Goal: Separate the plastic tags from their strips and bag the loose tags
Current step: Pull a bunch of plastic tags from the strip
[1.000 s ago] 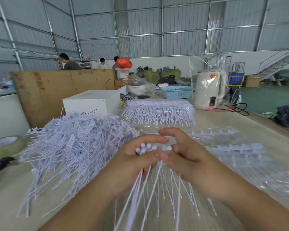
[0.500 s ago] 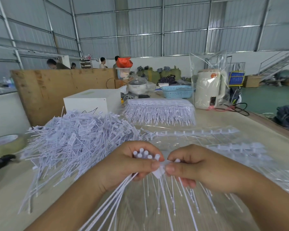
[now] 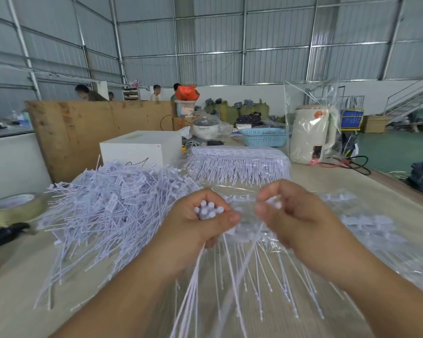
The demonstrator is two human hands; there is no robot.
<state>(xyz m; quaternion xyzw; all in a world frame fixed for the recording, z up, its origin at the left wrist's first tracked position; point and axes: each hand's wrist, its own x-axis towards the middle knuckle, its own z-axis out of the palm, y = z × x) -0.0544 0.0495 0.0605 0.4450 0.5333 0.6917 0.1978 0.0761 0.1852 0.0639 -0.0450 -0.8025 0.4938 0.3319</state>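
Handling comes first: the thin white plastic tags (image 3: 206,212) look very light, with long whippy tails that bend and tangle, and small stiff heads. The heads seem the sensible place to take hold, since the tails would likely slip through the fingers or snag on neighbours. Snapping a tag free probably needs only a small twist at the head.

The left hand (image 3: 195,230), centre of the frame, grips a bundle of these tags, fingers and thumb curled round them just below the round heads, which stand up in a tight cluster above the fist. Their tails fan down toward the bottom centre of the frame. The right hand (image 3: 288,215), just right of centre and apart from the left, is blurred; its fingers are curled and something white shows at the fingertips, apparently a pinched tag or strip piece, though I cannot tell which.

The big heap of loose white tags (image 3: 112,206) lies on the pale counter (image 3: 366,181) at middle left, each a flat rectangular label on a straight thin tail. The stacked uncut tag strips (image 3: 237,164) sit behind the hands at upper centre. The clear plastic sheeting (image 3: 366,225) spreads under and right of the hands, with more tags under it. No bagging looks begun here.
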